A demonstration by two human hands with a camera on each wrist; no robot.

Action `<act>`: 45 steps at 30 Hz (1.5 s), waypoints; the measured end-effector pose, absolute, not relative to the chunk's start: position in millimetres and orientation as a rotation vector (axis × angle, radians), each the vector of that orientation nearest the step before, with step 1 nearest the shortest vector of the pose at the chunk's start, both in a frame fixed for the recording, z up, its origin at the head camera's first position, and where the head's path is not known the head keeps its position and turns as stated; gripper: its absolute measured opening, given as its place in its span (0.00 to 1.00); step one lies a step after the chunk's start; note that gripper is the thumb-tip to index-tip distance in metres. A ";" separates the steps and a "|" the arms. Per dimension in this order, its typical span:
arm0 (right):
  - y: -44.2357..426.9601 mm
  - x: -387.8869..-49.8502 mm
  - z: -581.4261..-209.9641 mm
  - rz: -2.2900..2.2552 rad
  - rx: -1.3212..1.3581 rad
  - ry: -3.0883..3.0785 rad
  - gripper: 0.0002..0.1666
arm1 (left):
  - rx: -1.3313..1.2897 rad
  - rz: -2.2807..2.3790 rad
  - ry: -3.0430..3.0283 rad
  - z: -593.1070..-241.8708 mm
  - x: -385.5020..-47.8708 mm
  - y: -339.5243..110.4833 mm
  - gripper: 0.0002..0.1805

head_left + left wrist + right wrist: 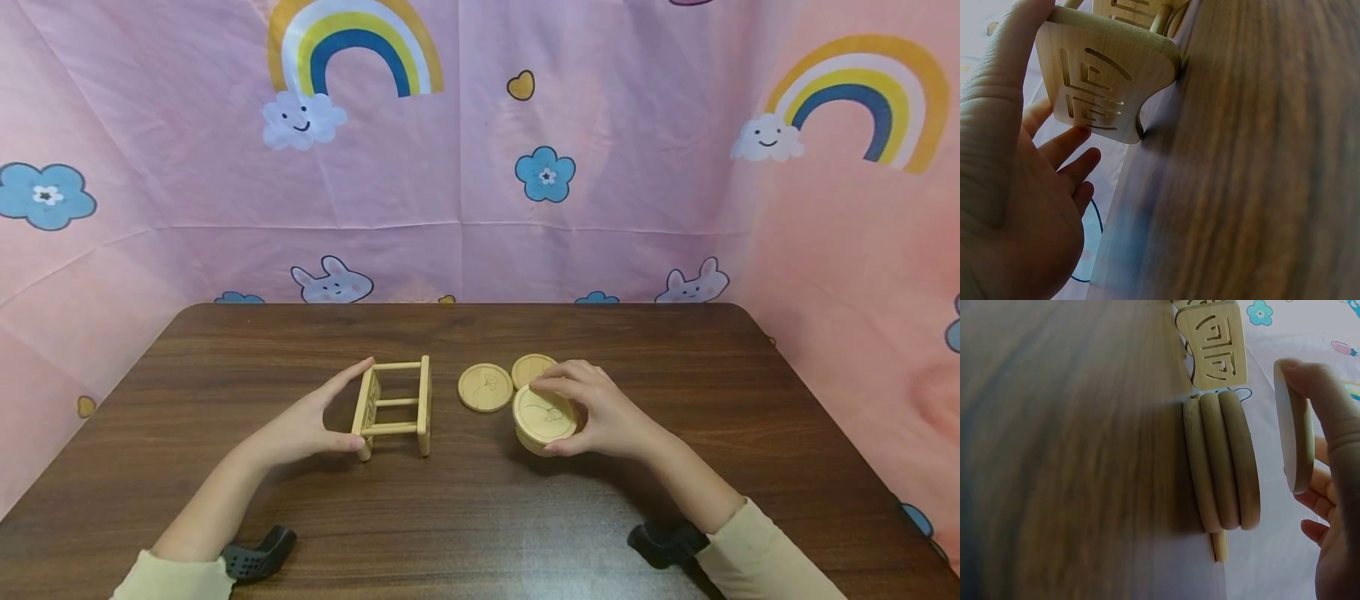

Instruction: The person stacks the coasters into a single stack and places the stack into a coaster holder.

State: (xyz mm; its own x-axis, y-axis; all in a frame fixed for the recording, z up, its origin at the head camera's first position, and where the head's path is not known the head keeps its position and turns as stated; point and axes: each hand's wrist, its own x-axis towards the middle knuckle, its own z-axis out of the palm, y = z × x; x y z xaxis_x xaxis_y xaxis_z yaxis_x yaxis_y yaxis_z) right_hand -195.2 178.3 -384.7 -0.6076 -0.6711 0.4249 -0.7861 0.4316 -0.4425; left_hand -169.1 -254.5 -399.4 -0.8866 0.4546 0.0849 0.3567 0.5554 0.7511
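Right wrist shows us what the head view hides: the right hand (615, 417) pinches one disc (1301, 440) just above a three-disc stack (1221, 462). Left of these, the left hand (300, 427), thumb and fingers spread, grips the wooden rack (1110, 87).

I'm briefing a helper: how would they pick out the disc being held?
On the brown table, find the right hand. It holds the disc above a stack of three. It alone is gripped; the other discs lie flat.
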 end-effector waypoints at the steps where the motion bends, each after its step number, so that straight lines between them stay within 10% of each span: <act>1: 179.8 -195.0 -384.9 0.927 1.285 -2.497 0.44 | 0.697 1.250 2.661 -399.8 -169.0 -254.3 0.57; 45: 201.5 -190.1 -408.6 1.000 1.204 -2.516 0.42 | 0.691 1.213 2.682 -400.8 -169.6 -254.5 0.56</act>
